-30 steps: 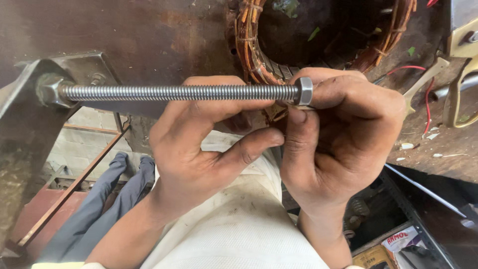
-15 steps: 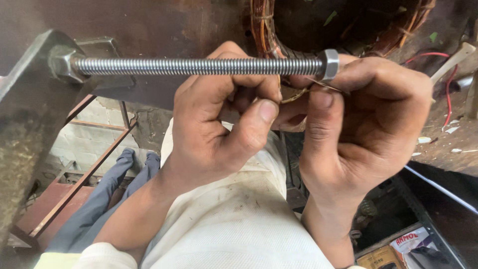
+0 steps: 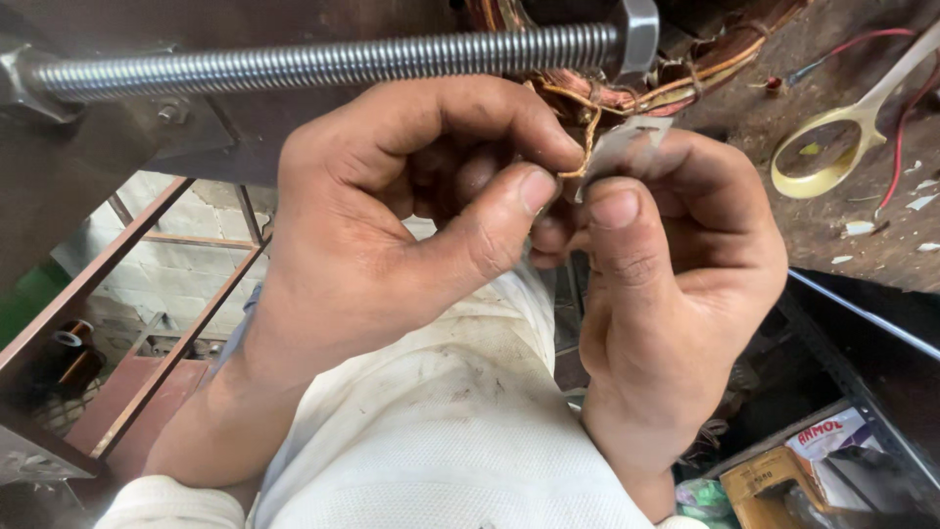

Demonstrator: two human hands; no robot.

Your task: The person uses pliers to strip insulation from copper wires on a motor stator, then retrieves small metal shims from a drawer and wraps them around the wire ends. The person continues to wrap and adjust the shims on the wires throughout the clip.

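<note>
Head view, looking down over both hands above a white-clad knee (image 3: 441,421).

Work in hand, as far as can be judged: scraping or trimming a thin copper wire (image 3: 586,147) with a small blade (image 3: 632,142). Seems to be mid-step, with blade and wire meeting just under the coil (image 3: 607,98). Wire end not cut free, leading up into the copper windings. Cannot tell how much of the strand is already cleaned: too fine and partly hidden by fingertips. Other loose strands at the coil apparently untouched.

Left hand (image 3: 392,225): curled nearly closed, thumb pressed toward the forefinger, pinching the lower end of the wire and holding it taut.

Right hand (image 3: 676,294): also closed tight, thumb upright against the bent forefinger, gripping the blade with its top edge sticking out above the fingertips and touching the wire.

Above the hands: a threaded rod (image 3: 323,61) lying level across the frame, a nut (image 3: 636,34) at its right end, just over the coil. Neither hand touching rod or nut.

Off to the right on the dark bench: yellow scissors (image 3: 832,147) and a red lead (image 3: 911,127), well apart from the hands. Lower right: a cardboard box (image 3: 774,480).
</note>
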